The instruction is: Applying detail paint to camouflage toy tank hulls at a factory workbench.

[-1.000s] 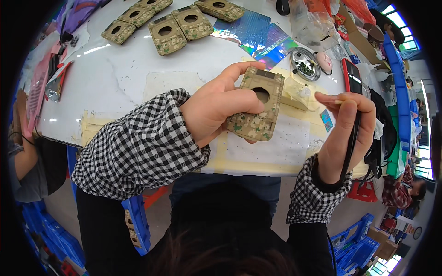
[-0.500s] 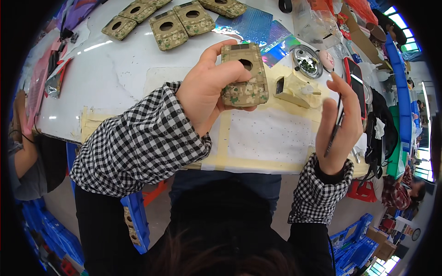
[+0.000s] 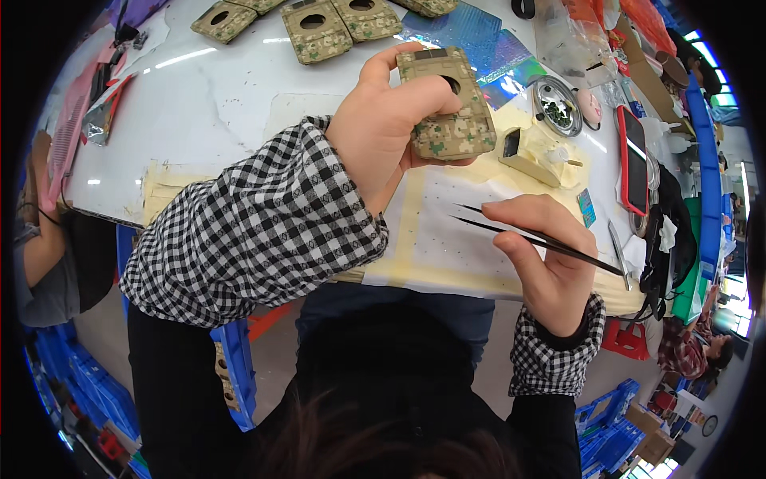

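Observation:
My left hand (image 3: pixel 381 120) grips a camouflage-patterned case (image 3: pixel 459 132), its thumb lying over the round hole. Fingers wrap behind the case, where I cannot see them. In my right hand (image 3: pixel 554 275) is a pair of black tweezers (image 3: pixel 598 263), pinched between thumb and fingers. The tweezers' tips are apart and point left, above a white sheet (image 3: pixel 435 251) strewn with tiny dark specks. Nothing shows between the tips. Right of the case stands a small block wrapped in yellowish tape (image 3: pixel 531 160), with a short pale stick poking out.
More camouflage cases (image 3: pixel 315 32) lie at the far side, beside shiny iridescent sheets (image 3: pixel 455 40). A round metal dish (image 3: pixel 536 94) holds dark green bits. A red-edged phone (image 3: pixel 633 160) and a metal tool (image 3: pixel 618 247) lie at the right; a pink comb (image 3: pixel 76 120) at the left.
The tweezers have swung from upright against my right hand to pointing left, and that hand has lowered and turned. Relative to the table, the left hand still holds the case in much the same place.

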Demonstrator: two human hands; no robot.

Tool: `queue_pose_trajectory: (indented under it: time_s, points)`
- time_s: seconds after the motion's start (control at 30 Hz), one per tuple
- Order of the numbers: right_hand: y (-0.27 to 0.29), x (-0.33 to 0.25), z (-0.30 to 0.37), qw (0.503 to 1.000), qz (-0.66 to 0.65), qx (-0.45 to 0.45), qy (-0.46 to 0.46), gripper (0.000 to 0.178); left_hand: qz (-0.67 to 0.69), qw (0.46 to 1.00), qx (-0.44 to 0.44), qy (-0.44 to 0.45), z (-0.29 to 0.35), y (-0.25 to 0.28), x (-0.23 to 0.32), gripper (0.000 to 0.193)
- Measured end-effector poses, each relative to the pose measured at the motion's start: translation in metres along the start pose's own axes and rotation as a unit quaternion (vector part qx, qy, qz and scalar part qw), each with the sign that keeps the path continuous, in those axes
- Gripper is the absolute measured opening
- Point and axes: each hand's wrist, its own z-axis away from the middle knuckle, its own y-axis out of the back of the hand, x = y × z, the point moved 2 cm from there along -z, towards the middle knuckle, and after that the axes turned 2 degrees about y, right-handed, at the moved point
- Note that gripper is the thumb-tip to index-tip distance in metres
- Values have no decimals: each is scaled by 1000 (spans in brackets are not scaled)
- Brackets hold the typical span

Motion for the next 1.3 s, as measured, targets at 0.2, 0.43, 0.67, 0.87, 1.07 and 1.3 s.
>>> queue_pose_trajectory:
  time_s: [0.2, 0.43, 0.67, 0.87, 1.07, 1.3]
  points:
    - [-20, 9, -3, 995, -66, 38, -60, 10, 2, 1000, 2, -4, 2, -2, 0, 62]
    - [-23, 15, -9, 998, -31, 20, -41, 9, -6, 1000, -6, -8, 1, -1, -1, 62]
    - [-25, 17, -9, 996, -59, 28, -62, 10, -1, 1000, -5, 0, 0, -1, -2, 61]
    - [-24, 18, -9, 997, -47, 14, -62, 10, 3, 1000, -4, 4, 0, -2, -2, 59]
    - [-25, 18, -8, 996, -55, 22, -65, 10, 5, 1000, -5, 2, 0, -2, -2, 59]
    - [-23, 18, -9, 997, -45, 15, -60, 10, 5, 1000, -7, 2, 0, -2, -2, 59]
